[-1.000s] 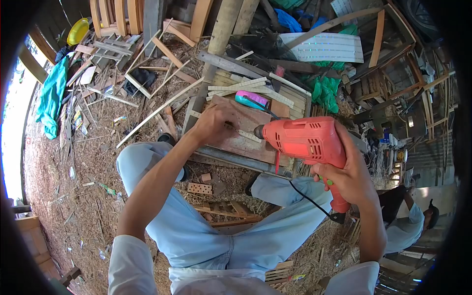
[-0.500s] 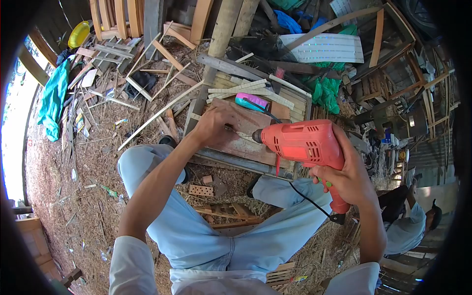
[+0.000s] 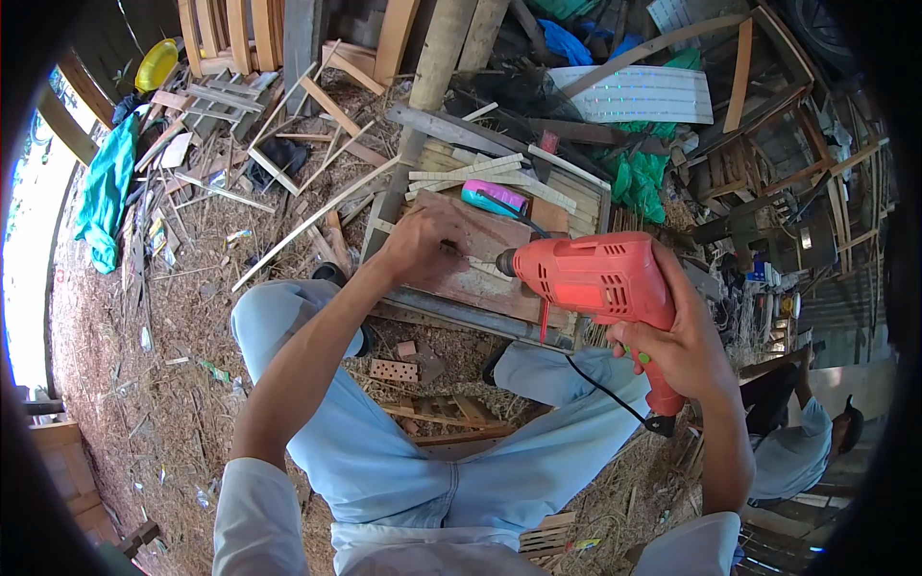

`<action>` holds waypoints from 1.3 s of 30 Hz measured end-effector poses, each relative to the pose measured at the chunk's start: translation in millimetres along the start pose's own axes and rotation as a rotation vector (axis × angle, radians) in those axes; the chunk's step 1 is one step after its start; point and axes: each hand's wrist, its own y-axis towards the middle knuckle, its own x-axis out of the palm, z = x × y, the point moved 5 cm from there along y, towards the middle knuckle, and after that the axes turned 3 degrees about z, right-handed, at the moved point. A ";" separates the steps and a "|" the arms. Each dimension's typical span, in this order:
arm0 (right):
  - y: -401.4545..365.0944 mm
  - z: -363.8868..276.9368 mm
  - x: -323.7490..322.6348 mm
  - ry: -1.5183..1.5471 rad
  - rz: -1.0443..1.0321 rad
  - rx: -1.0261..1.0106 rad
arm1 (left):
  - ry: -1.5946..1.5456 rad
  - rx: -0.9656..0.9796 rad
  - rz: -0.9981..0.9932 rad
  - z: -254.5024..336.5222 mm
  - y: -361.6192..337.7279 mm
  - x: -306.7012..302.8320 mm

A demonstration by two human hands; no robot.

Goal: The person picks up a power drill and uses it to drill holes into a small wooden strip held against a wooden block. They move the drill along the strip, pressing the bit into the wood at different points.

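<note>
My right hand (image 3: 677, 346) is wrapped round the handle of a red power drill (image 3: 600, 276), whose body lies level and points left. The chuck and its bit reach in over a worn wooden board (image 3: 480, 230) on a low wooden bench. My left hand (image 3: 423, 242) is closed over the board, just left of the bit's tip. Its fingers pinch a small dark piece too hidden to name. Beyond the drill, a pink and turquoise roll-shaped object (image 3: 495, 198) lies beside thin pale wood strips (image 3: 490, 173).
A black cord (image 3: 607, 392) runs below the drill. Under the bench's near side lies a block with holes (image 3: 394, 371). Wood scraps and shavings cover the ground. A green cloth (image 3: 106, 197) hangs at left. Another person (image 3: 797, 437) is at the far right.
The view has shifted very slightly. Both hands and the drill hold nearly the same positions.
</note>
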 end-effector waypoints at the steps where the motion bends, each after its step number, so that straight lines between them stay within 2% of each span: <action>1: 0.0 -0.1 -0.3 0.001 0.000 0.001 | 0.000 0.000 -0.001 0.4 -0.1 0.0; 7: 0.5 1.1 -1.2 -0.042 -0.015 0.022 | 0.009 -0.001 0.012 1.0 -0.3 -0.7; 10: 0.5 1.9 -1.4 -0.057 0.007 -0.051 | 0.011 -0.030 -0.031 -0.3 0.1 0.7; 12: -0.9 0.6 -1.3 -0.005 0.014 0.029 | 0.027 -0.011 -0.012 0.9 0.4 -0.3; 22: 2.2 -0.3 -2.7 -0.086 0.003 0.045 | 0.016 -0.023 -0.004 -0.1 -0.1 0.2; 24: 7.5 -5.2 -1.2 -0.283 -0.031 -0.151 | 0.023 -0.042 -0.016 0.6 -0.2 -0.3; 25: 9.6 -7.5 -0.7 -0.278 -0.027 -0.147 | 0.022 -0.040 -0.023 0.5 -0.6 0.1; 27: 13.9 -27.3 4.9 -0.484 -0.030 -0.330 | -0.012 0.033 0.023 2.4 0.6 -1.4; 28: 16.8 -37.0 6.2 -0.475 -0.020 -0.325 | -0.013 0.040 0.011 2.7 0.6 -0.9; 31: 32.9 -52.3 9.1 -0.515 -0.122 -0.098 | -0.068 0.016 -0.017 3.4 2.4 -1.9; 32: 34.7 -64.1 10.2 -0.506 -0.109 -0.099 | -0.099 -0.026 -0.009 3.9 2.0 -2.3; 34: 33.2 -78.2 14.1 -0.465 -0.177 0.125 | -0.127 -0.058 -0.004 0.0 2.4 -2.1; 37: 44.3 -66.6 14.8 -0.449 -0.203 0.024 | -0.094 -0.025 -0.003 -1.6 -0.7 -0.3; 39: 45.7 -68.3 12.9 -0.471 -0.196 0.027 | -0.051 -0.075 -0.001 -2.1 -3.5 0.5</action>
